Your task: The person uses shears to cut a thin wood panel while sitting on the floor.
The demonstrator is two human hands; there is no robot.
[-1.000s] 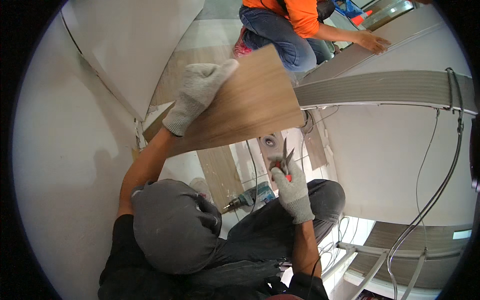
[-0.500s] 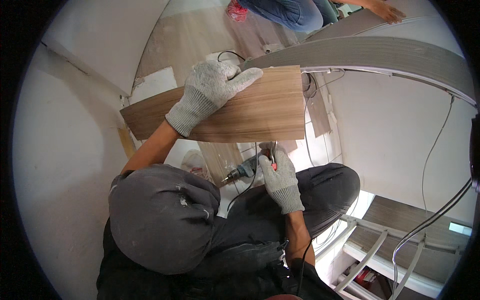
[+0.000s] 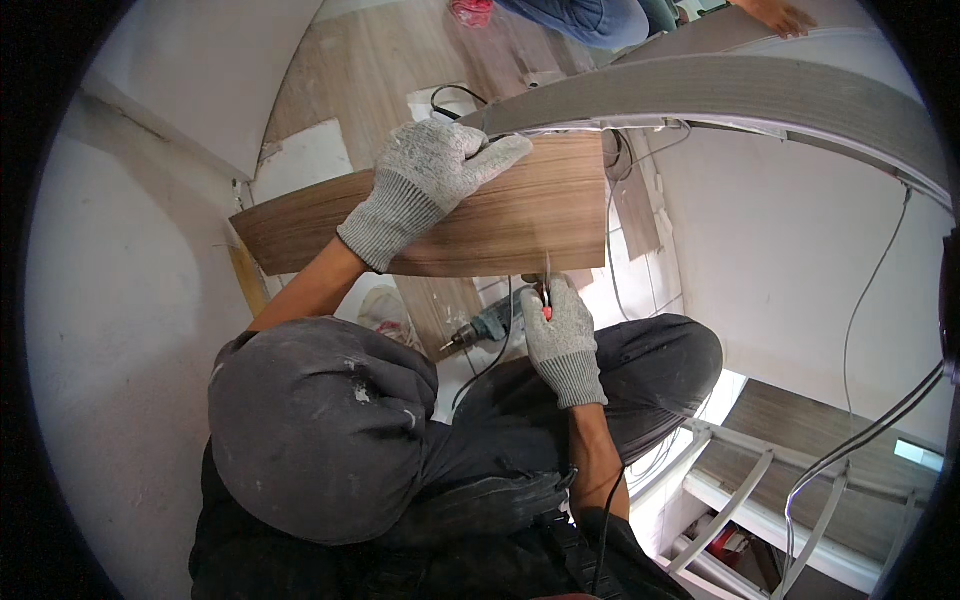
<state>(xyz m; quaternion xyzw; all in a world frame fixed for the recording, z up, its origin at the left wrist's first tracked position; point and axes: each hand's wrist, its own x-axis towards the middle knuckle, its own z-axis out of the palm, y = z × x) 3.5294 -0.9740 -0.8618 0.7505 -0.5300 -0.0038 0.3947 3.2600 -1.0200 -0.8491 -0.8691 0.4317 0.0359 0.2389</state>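
My left hand (image 3: 430, 165), in a grey knit glove, grips a brown wood-grain plank (image 3: 530, 215). Its thumb lies along the top face and its fingers reach over the far edge. In a matching glove, my right hand (image 3: 558, 325) is closed around a small utility knife (image 3: 546, 290) with a red part on its handle. The thin blade points away from me and overlaps the plank's near edge; whether it touches the wood I cannot tell. Beside that hand, a blue-grey power drill (image 3: 488, 322) rests on the floor, its bit toward the left.
Laid wood-look flooring (image 3: 350, 70) and white tiles lie beyond the plank. A curved grey panel (image 3: 720, 85) crosses the far right. Another person's knee (image 3: 595, 20) and hand (image 3: 778, 16) show at the top. To the lower right stands a white ladder (image 3: 730, 510), with cables (image 3: 850, 445) near it.
The knife in my right hand has come up to the plank's near edge, its blade now overlapping the wood. My left hand keeps its grip, and the plank has shifted slightly.
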